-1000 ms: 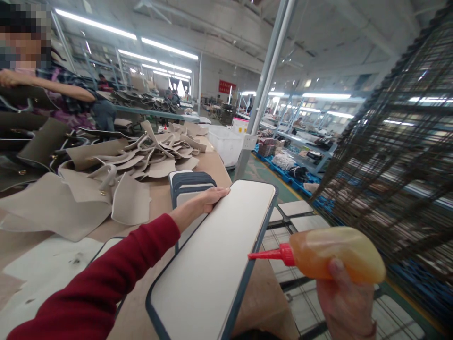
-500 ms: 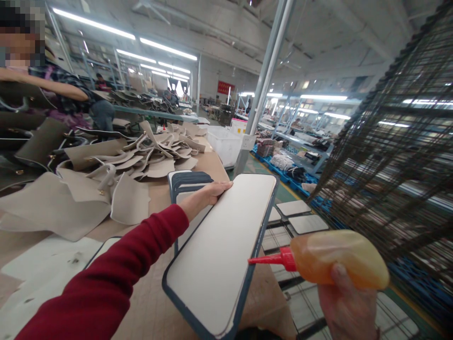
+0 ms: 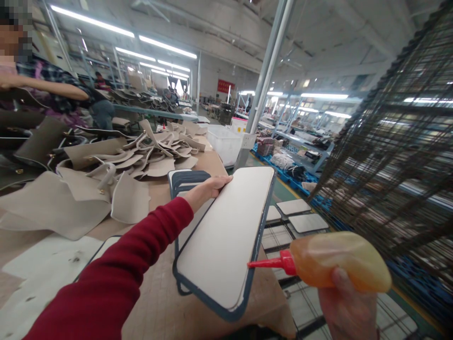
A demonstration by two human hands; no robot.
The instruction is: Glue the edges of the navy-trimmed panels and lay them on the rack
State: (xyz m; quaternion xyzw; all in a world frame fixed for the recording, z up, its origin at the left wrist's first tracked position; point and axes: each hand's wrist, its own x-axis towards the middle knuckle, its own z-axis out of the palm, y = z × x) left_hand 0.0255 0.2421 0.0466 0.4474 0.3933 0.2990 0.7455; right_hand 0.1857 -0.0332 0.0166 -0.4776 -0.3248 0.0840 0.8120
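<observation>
My left hand (image 3: 211, 185), in a red sleeve, grips the far left edge of a long white panel (image 3: 226, 236) with a dark blue rim and holds it tilted above the table. My right hand (image 3: 348, 304) is closed on an orange squeeze bottle (image 3: 339, 261). The bottle's red nozzle (image 3: 271, 263) touches the panel's right rim near its lower end. Behind my left hand lies a stack of similar blue-rimmed panels (image 3: 187, 178).
Beige cut pieces (image 3: 116, 174) cover the cardboard-topped table (image 3: 159, 302). A person in a plaid shirt (image 3: 53, 89) works at the far left. More white panels (image 3: 300, 215) lie on a wire rack at the right, beside a tall dark mesh rack (image 3: 399, 156). A white bin (image 3: 226, 144) and a steel post (image 3: 262, 89) stand beyond.
My left hand has slid the panel away from me and up, so the nozzle now meets the rim closer to the panel's near end. The bottle has stayed almost still.
</observation>
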